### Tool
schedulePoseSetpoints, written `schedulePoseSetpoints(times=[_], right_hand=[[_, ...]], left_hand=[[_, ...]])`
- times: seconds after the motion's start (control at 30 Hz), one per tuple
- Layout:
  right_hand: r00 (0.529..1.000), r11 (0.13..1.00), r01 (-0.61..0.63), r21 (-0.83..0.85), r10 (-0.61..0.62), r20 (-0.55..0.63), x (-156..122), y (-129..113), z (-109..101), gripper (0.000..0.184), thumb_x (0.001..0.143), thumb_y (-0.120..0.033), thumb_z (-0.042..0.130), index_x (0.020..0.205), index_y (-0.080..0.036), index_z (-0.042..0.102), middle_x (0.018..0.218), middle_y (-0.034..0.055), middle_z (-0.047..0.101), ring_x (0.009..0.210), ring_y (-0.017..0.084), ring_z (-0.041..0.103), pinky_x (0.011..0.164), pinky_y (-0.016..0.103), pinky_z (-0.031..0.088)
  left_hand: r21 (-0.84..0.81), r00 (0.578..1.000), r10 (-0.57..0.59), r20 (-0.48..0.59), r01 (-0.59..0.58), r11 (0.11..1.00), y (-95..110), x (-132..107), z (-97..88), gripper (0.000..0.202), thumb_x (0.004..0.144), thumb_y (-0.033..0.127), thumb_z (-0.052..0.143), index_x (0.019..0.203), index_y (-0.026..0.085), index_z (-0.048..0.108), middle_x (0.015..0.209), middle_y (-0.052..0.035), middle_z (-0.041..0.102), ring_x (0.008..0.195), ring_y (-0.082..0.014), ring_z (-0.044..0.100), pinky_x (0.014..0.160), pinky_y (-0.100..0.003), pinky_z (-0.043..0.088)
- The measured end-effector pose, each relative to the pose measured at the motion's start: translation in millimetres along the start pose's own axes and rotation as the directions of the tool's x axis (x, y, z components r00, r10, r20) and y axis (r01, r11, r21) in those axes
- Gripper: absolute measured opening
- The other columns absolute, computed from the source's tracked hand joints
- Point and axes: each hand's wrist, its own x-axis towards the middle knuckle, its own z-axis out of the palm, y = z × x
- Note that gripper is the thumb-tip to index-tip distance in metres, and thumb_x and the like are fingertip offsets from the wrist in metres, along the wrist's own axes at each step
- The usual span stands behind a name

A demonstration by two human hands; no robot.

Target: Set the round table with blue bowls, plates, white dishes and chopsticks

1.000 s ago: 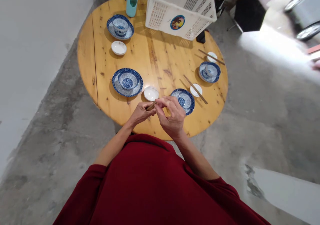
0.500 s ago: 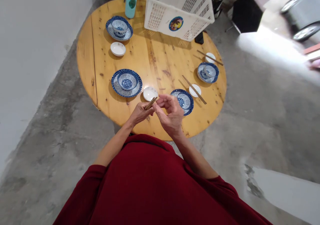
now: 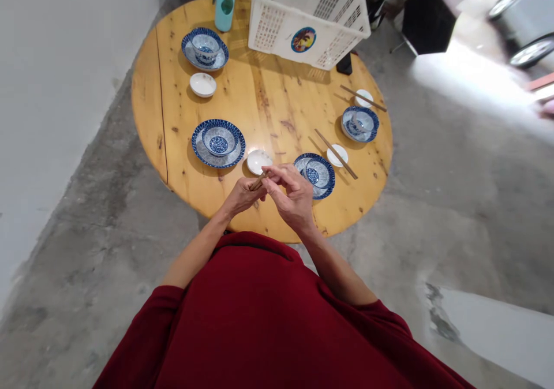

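My left hand (image 3: 243,195) is closed around a small bundle of wooden chopsticks (image 3: 258,181), held over the near edge of the table. The thumb and fingers of my right hand (image 3: 294,195) close on the upper ends of the same chopsticks. Just beyond my hands lies a small white dish (image 3: 258,161), partly covered by the fingers. To its left a blue-and-white bowl (image 3: 220,138) stands on a matching plate (image 3: 199,153). Beside my right hand is another bowl (image 3: 315,172) on a patterned plate (image 3: 329,187), partly hidden by that hand.
On the round wooden table (image 3: 268,106), chopsticks (image 3: 335,153) lie across a white dish at right, with another such setting behind. A nested bowl and plate (image 3: 205,49) and a dish (image 3: 203,85) stand far left. A white plastic basket (image 3: 277,37), turquoise container (image 3: 225,2) and black phone (image 3: 345,64) occupy the back.
My right hand has moved slightly left, and its spread fingers have closed onto the chopsticks' upper ends. The left hand stays in place with its bundle.
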Motion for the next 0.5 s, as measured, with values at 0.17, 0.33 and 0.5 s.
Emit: schedulePoseSetpoints(times=[0.17,0.33,0.5], right_hand=[[1.0,0.999,0.002,0.041,-0.003,0.011,-2.4,3.4,-1.2,0.019,0.098,-0.03,0.06,0.107,-0.025,0.075,0.093,0.0053,0.072,0.088,0.019,0.069,0.075,0.034,0.059],[1.0,0.999,-0.006,0.034,0.006,0.006,-3.9,5.1,-2.5,0.018,0.098,-0.031,0.059,0.103,-0.024,0.075,0.09,0.0052,0.072,0.087,0.02,0.069,0.077,0.035,0.059],[1.0,0.999,0.011,0.042,-0.01,-0.022,-5.2,3.1,-3.3,0.015,0.096,-0.028,0.061,0.1,-0.023,0.074,0.089,0.0053,0.072,0.086,0.019,0.068,0.076,0.034,0.058]], left_hand=[[0.013,0.999,-0.006,0.034,0.006,1.0,1.5,-1.2,0.3,0.066,0.079,0.076,0.067,0.06,0.014,0.06,0.057,-0.0006,0.056,0.053,-0.0094,0.048,0.051,-0.021,0.037],[0.031,0.998,0.008,0.055,-0.009,0.999,-0.5,-2.0,1.2,0.066,0.082,0.075,0.065,0.059,0.014,0.06,0.054,-0.0003,0.055,0.051,-0.0091,0.047,0.052,-0.022,0.038],[0.031,0.999,0.015,0.044,-0.017,0.999,-3.6,-2.4,2.2,0.064,0.083,0.074,0.066,0.062,0.013,0.063,0.056,0.0001,0.055,0.051,-0.0093,0.047,0.052,-0.022,0.037]])
